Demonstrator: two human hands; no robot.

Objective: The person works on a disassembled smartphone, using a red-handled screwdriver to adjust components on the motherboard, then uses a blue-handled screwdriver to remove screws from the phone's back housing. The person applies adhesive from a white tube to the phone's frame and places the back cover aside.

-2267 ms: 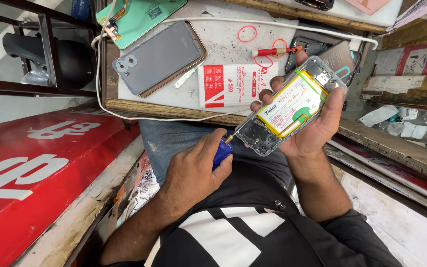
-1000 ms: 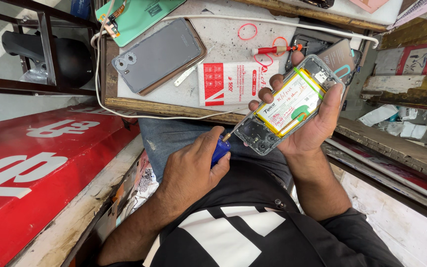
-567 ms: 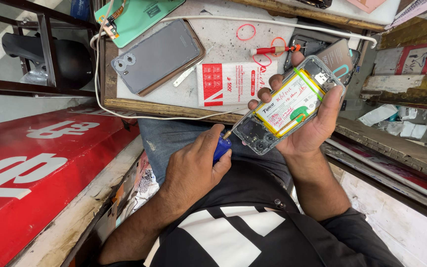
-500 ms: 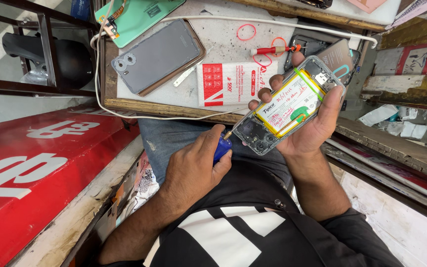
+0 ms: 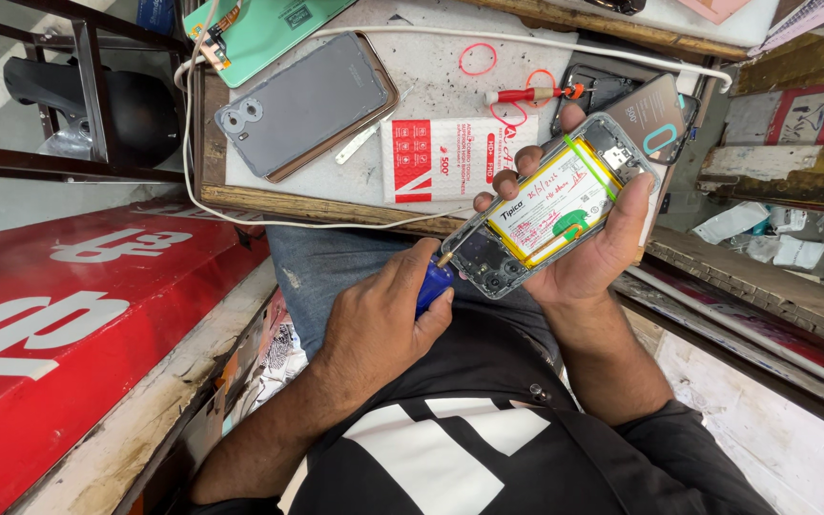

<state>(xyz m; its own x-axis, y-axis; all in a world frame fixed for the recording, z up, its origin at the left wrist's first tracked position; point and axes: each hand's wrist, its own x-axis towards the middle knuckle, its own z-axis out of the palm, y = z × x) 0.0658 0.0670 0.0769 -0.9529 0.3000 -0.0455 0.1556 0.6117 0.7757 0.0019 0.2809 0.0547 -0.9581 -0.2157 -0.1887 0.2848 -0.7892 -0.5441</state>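
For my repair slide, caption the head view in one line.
Right hand cradles an opened phone; left hand works a blue-handled screwdriver at its corner.

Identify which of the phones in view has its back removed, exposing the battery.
The phone held in the right hand: the opened phone. The grey phone on the board is closed.
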